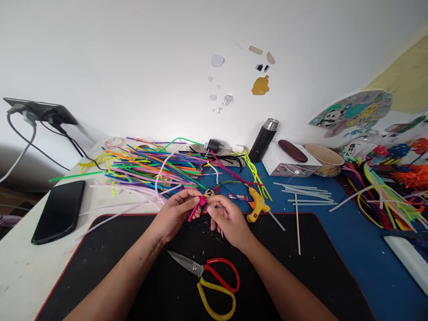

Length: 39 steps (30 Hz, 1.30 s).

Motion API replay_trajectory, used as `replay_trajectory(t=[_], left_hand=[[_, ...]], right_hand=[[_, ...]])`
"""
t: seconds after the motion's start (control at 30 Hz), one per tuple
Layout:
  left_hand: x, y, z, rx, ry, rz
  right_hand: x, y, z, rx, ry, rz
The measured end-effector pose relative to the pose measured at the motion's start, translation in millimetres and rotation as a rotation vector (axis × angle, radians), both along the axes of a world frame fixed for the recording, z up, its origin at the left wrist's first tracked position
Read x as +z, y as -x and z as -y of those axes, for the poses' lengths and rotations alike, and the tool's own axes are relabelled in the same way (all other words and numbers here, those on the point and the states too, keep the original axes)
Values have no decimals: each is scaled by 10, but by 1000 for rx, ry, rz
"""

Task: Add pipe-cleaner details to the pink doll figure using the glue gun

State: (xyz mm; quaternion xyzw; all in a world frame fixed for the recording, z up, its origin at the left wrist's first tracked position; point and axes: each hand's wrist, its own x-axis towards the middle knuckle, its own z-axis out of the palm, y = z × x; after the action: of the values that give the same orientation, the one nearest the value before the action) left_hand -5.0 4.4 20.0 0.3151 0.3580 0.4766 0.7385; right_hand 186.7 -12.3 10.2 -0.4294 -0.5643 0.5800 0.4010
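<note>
A magenta pipe cleaner [192, 215], partly wound into a small knot, sits between my two hands over the far part of the black mat [110, 240]. My left hand [177, 211] pinches it between thumb and fingers. From the other side, my right hand [230, 220] has its fingertips closed at the coil; exactly what they press is partly hidden. Just beyond the fingers lies a small black, yellow and red piece [210, 192], too small to make out. Closer to me, scissors [207, 276] with one red and one yellow handle rest on the mat.
Many coloured pipe cleaners [150, 167] cover the table's back left. A yellow glue gun [257, 205] lies right of my hands, near clear glue sticks [307, 194] and a wooden stick [297, 227]. A black thermos [264, 140] stands behind. A phone [60, 211] lies at left.
</note>
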Motion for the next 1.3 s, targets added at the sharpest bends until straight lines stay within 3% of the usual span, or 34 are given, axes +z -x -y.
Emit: replay_trajectory(t=[0.27,0.63,0.83,1.03,1.3], left_hand=[[-15,-36,34,-43,-202,-181],[-57,1,41,-89,-110,-123],[-69,-16,61,-134,-220,-193],[-37,-48,109,-105,-414,-416],[-57,-41,94,-95,-415,-443]], right_hand=[[39,36,2,-31,19,23],[75,38,-25,-83,63,26],[72,27,-30,-106,71,44],[28,0,-29,-112,59,57],[-20,-7,-31,-115,44,88]])
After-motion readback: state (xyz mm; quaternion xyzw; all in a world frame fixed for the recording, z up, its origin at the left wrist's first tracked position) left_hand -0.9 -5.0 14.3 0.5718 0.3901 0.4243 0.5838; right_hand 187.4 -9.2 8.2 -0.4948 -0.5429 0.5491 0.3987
